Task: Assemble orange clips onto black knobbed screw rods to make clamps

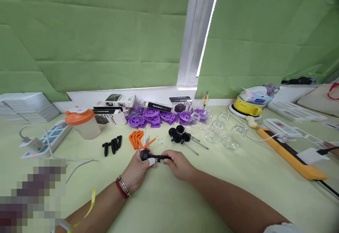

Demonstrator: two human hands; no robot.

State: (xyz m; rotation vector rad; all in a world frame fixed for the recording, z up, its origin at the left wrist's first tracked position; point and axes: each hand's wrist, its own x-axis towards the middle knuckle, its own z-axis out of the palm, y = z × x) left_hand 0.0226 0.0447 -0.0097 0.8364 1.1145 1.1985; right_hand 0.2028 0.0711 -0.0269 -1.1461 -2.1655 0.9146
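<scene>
Both my hands meet over the pale green table [201, 197], a little left of centre. My left hand [136, 172], with a bandaged thumb tip, grips the round end of a black plastic part [155, 156] that has an orange piece sticking up from it. My right hand [178, 163] holds the thin stem end of the same black part. Just beyond lie orange clips [135, 138], several black pegs [112, 144], thin metal rods [145, 137] and black knobs with pins [181, 136].
Purple wheel parts [156, 116] and cup holder boxes [111, 114] line the back. An orange-lidded shaker [82, 123] and a power strip [46, 139] stand left. Clear glass jars [225, 132], a yellow device [247, 106] and an orange power strip [291, 158] are on the right.
</scene>
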